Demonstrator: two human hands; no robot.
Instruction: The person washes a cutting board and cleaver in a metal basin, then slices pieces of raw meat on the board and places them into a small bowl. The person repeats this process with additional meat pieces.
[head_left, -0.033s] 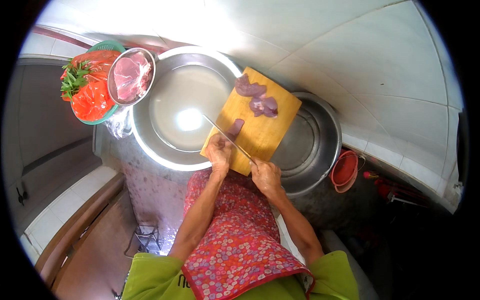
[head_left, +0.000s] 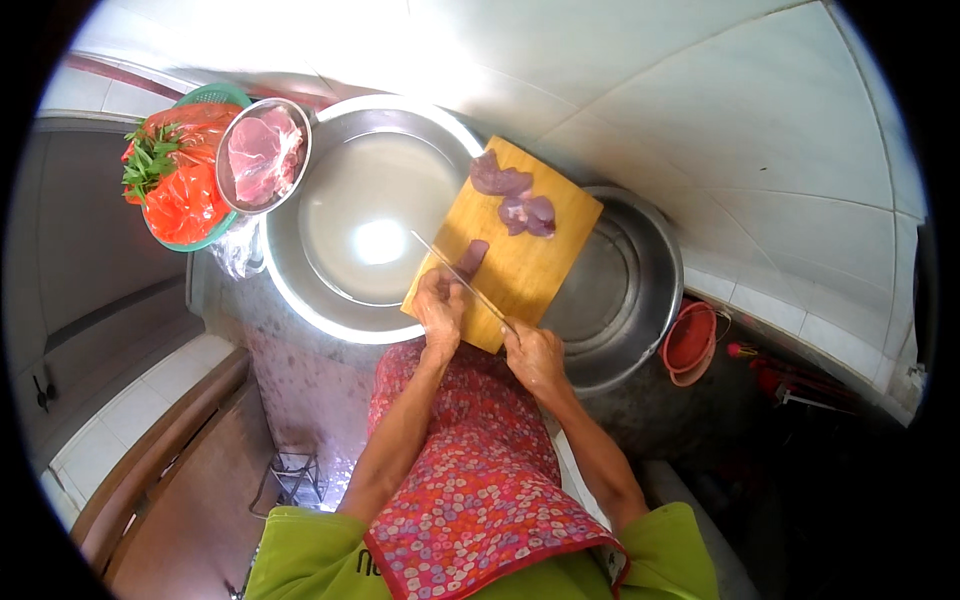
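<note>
A yellow wooden cutting board [head_left: 548, 262] lies tilted across the rims of two metal basins. My right hand [head_left: 535, 358] grips the handle of a long thin-looking knife [head_left: 488, 302], seen nearly edge-on, its tip pointing to the far left. On the board's near left part, a strip of dark reddish meat [head_left: 474, 256] lies under the blade. My left hand [head_left: 438, 305] has its fingers curled at the near end of that strip, just beside the blade. Its fingertips are partly hidden. Two more lumps of meat, one [head_left: 500, 175] behind the other [head_left: 527, 215], rest at the board's far end.
The left basin [head_left: 290, 290] holds cloudy water; a darker basin [head_left: 655, 320] stands at right. A small metal bowl of pink meat [head_left: 264, 158] sits beside a green basket [head_left: 222, 92] with red plastic bags and leafy greens. Red buckets [head_left: 690, 345] stand by the tiled wall.
The knife's tip has shifted very slightly to the right. Both hands and the meat stay almost where they were.
</note>
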